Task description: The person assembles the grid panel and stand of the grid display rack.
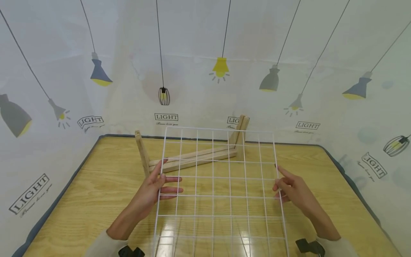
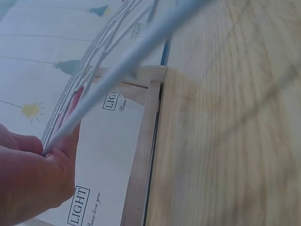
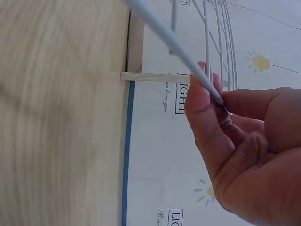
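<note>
Person is holding up a square-celled white wire grid panel (image 1: pixel 213 177) with both hands, over the middle of the pale yellow wood-grain tabletop (image 1: pixel 96 200). Panel is tilting, its upper edge pointing toward the tabletop's far edge; the lower edge is running out of the head view, so I can't tell whether it's touching the surface.

Left hand (image 1: pixel 149 192) is gripping the panel's left edge wire: thumb is lying on the near side, the other fingers are spreading out behind the mesh. Right hand (image 1: pixel 297 191) is pinching the right edge wire between thumb and fingers, index reaching up along it.

Behind the panel, partly showing through the cells, a light wooden frame (image 1: pixel 189 164) is resting near the tabletop's far edge. Its long rail is running at a slant, one end sitting toward the far left corner, the other closer to the far edge and right of centre. Posts are rising at both ends, the right-hand pair leaning apart.

White sheeting (image 1: pixel 192 28) printed with hanging lamps and "LIGHT" labels is surrounding the far, left and right edges. Both wrists are carrying black devices (image 1: pixel 131 252) beside pale sleeves (image 1: pixel 107 246).
</note>
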The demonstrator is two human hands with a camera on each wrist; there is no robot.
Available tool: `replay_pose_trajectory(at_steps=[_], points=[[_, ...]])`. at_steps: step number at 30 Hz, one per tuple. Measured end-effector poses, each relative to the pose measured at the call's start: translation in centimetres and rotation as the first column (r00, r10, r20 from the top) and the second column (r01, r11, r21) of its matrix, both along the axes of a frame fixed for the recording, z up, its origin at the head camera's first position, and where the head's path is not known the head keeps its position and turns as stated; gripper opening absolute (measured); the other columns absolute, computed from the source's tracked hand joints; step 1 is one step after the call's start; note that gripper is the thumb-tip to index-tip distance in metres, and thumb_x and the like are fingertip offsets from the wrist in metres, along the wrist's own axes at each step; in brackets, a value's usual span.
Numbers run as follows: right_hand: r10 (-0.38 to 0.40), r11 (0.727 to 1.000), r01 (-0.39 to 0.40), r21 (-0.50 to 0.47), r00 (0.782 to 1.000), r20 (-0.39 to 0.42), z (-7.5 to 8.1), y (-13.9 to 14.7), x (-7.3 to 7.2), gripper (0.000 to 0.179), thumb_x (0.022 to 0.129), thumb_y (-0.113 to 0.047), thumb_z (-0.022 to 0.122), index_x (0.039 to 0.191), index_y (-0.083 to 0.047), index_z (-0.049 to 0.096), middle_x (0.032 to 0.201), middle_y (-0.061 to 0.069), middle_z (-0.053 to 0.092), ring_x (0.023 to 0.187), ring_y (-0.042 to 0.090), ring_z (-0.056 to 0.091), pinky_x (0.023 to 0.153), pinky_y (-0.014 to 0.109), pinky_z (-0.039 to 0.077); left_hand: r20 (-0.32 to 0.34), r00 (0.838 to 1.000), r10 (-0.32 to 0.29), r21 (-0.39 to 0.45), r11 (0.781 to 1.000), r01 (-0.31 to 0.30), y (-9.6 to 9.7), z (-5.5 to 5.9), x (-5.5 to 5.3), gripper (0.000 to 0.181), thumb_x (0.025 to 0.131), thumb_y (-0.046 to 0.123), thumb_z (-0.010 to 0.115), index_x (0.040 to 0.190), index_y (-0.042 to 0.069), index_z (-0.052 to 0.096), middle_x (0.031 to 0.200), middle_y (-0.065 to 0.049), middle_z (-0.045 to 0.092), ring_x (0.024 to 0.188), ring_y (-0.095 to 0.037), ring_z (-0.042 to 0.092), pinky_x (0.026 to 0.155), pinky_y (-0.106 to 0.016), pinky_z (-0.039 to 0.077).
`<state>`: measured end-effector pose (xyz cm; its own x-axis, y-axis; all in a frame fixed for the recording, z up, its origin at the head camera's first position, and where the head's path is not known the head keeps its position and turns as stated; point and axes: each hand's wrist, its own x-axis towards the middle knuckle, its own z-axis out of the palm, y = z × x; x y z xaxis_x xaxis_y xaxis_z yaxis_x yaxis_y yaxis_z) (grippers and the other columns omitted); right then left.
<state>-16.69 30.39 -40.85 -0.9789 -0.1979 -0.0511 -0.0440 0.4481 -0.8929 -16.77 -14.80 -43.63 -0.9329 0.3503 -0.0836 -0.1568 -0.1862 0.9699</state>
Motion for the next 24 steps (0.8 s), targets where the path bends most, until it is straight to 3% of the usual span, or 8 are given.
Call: replay_pose_trajectory(at_steps=[5, 9, 24], points=[[-0.02, 1.0, 0.021, 0.012, 0.998, -0.056, 0.4, -0.3, -0.3, 0.06, 0.105, -0.008, 0.048, 0.157, -0.004, 0.019, 0.089, 0.023, 0.062, 0.069, 0.023, 0.069, 0.059, 0.035, 0.06, -0.017, 0.999, 0.028, 0.033, 0.999, -0.028, 0.2, 0.3, -0.2, 0.054, 0.111, 0.023, 0.024, 0.159, 0.037, 0.003, 0.136, -0.027, 0.056, 0.106, -0.037, 0.069, 0.089, -0.04, 0.057], [-0.037, 0.999, 0.038, 0.012, 0.996, -0.078, 0.7, -0.5, -0.6, 0.06, 0.105, -0.009, 0.048, 0.158, -0.009, 0.02, 0.088, 0.02, 0.062, 0.069, 0.018, 0.069, 0.059, 0.034, 0.06, -0.05, 0.997, 0.058, 0.051, 0.997, -0.055, 0.3, 0.7, -0.5, 0.053, 0.111, 0.026, 0.027, 0.159, 0.036, 0.008, 0.133, -0.027, 0.058, 0.099, -0.028, 0.073, 0.087, -0.039, 0.058], [-0.061, 0.998, 0.06, -0.011, 0.991, -0.121, 1.8, -1.0, -1.1, 0.061, 0.106, -0.014, 0.049, 0.159, -0.011, 0.019, 0.084, 0.003, 0.065, 0.07, 0.014, 0.07, 0.063, 0.041, 0.061, -0.111, 0.982, 0.151, 0.107, 0.984, -0.139, 0.9, 1.6, -1.0, 0.052, 0.109, 0.028, 0.032, 0.159, 0.03, 0.016, 0.11, -0.006, 0.073, 0.088, -0.02, 0.075, 0.081, -0.038, 0.06]])
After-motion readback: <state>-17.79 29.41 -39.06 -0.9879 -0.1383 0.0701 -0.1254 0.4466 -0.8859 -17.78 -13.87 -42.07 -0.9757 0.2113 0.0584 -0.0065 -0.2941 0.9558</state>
